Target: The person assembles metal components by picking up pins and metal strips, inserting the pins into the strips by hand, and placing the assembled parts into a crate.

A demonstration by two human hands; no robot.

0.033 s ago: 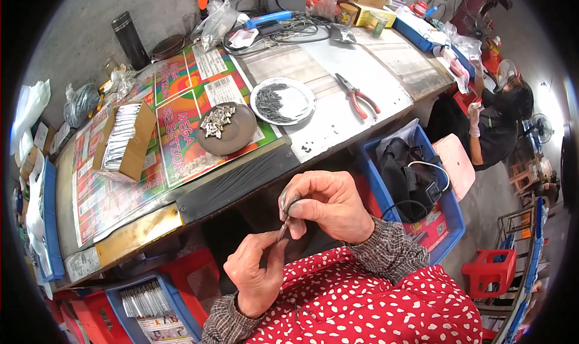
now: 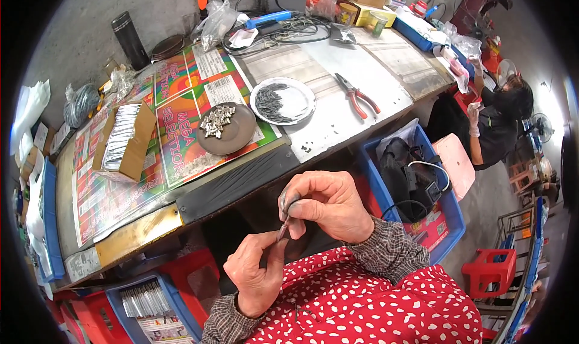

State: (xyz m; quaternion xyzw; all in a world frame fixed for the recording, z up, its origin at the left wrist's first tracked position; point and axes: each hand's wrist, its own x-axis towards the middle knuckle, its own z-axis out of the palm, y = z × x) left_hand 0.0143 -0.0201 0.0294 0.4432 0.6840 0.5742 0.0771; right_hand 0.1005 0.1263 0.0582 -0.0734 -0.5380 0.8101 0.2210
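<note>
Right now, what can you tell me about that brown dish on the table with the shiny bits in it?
The brown dish is round, shallow and dull brown, perhaps plastic or metal. It lies flat on a colourful printed sheet that covers the table, beside a white plate of dark thin pieces. A small heap of short silvery metal pieces fills its upper left part; the rest is bare. Neither hand touches it: both are held close together below the table edge.
</note>
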